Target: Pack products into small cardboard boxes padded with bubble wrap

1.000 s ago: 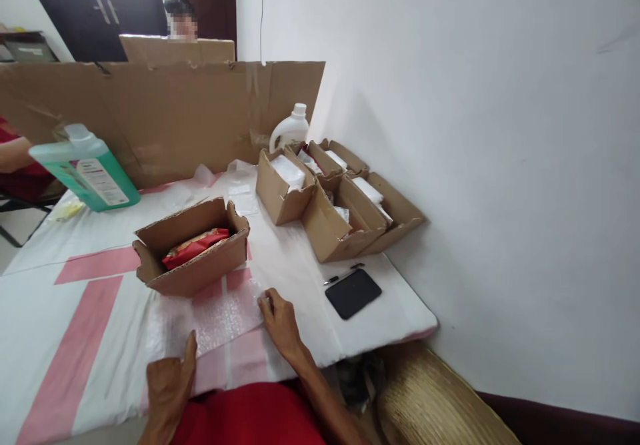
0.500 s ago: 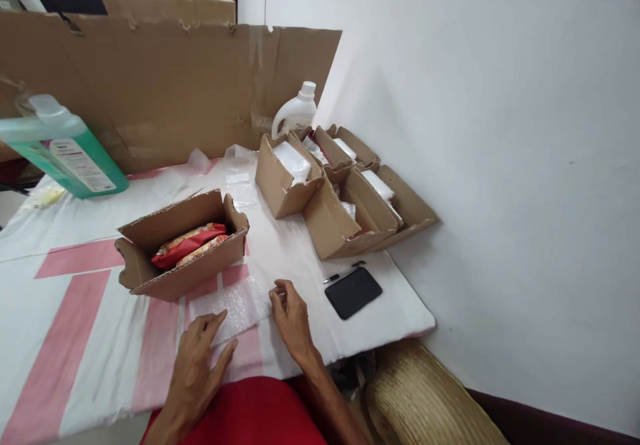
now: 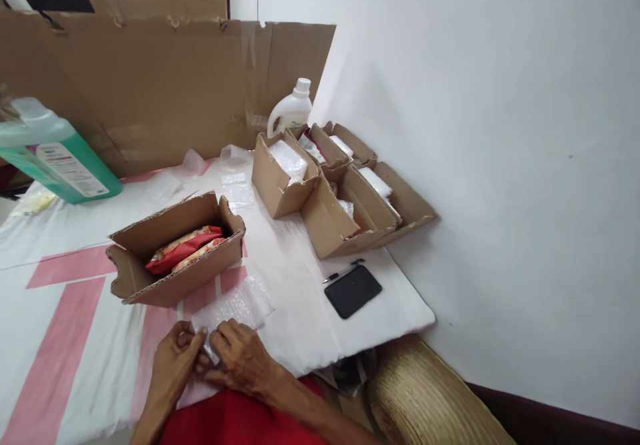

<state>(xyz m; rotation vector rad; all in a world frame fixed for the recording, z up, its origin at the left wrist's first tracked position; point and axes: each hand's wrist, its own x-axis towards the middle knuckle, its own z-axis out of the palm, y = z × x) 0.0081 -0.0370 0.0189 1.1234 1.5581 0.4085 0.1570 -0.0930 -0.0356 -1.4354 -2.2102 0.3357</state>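
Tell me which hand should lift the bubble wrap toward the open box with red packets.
Left, probably. The left hand pinches the bubble wrap on the side nearer the box; the right hand would reach across.

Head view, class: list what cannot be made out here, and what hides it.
- Near edge of the bubble wrap: covered by the left hand and right hand.
- Green bottle: cut off by the left edge.
- Contents of the far boxes: hidden under white wrapping.
- Bottle label: too small to read.
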